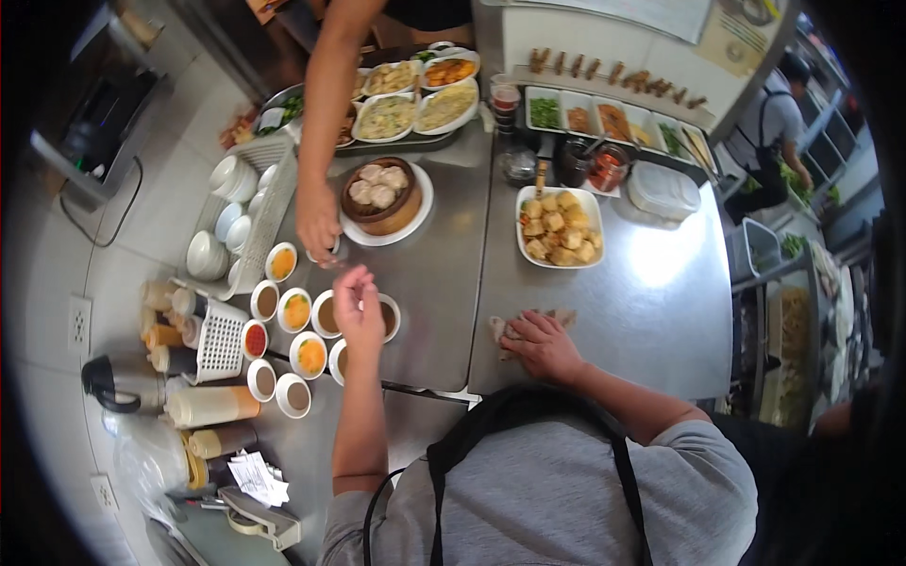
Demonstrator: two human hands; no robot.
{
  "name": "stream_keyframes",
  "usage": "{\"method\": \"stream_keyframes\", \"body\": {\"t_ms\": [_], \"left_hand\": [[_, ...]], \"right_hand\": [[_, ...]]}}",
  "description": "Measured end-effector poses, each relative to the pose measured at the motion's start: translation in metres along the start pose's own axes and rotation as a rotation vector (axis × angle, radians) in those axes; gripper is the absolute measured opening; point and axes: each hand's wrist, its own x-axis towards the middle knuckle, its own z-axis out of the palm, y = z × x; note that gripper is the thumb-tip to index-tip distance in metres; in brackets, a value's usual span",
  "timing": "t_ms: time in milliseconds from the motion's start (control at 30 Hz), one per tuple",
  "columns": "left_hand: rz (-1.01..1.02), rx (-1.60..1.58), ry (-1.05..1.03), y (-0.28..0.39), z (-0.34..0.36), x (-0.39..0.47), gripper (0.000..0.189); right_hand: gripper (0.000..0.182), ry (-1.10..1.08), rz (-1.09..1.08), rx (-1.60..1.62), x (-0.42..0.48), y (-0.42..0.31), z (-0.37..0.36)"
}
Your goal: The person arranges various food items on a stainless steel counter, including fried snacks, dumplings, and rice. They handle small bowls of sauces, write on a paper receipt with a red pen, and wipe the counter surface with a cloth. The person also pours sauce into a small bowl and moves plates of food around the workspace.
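My right hand presses a crumpled, pale cloth onto the steel worktop, fingers spread over it. My left hand is raised above small white bowls of brown sauce, its fingers bent. Another person's hand reaches down from the far side, and its fingertips come close to mine. Something small and blurred sits between the two; whether my left hand holds it I cannot tell. Beyond them, a bamboo steamer with several dumplings stands on a white plate.
A white bowl of fried tofu cubes stands ahead of the cloth. Several filled dishes line the back. At left are a basket of bowls, sauce bottles and paper slips. Another person bends at far right.
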Motion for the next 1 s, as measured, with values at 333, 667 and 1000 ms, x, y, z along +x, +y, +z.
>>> {"method": "stream_keyframes", "body": {"t_ms": [333, 667, 1000], "left_hand": [[0.219, 0.240, -0.430, -0.029, 0.093, -0.106, 0.022], [0.065, 0.276, -0.422, -0.011, 0.100, -0.107, 0.023], [0.103, 0.482, -0.095, -0.008, 0.094, -0.133, 0.024]], "right_hand": [[0.032, 0.478, 0.665, -0.221, -0.164, 0.107, -0.115], [0.030, 0.701, 1.168, -0.190, -0.303, 0.254, -0.184], [0.048, 0.172, 0.832, -0.471, -0.129, 0.236, -0.116]]}}
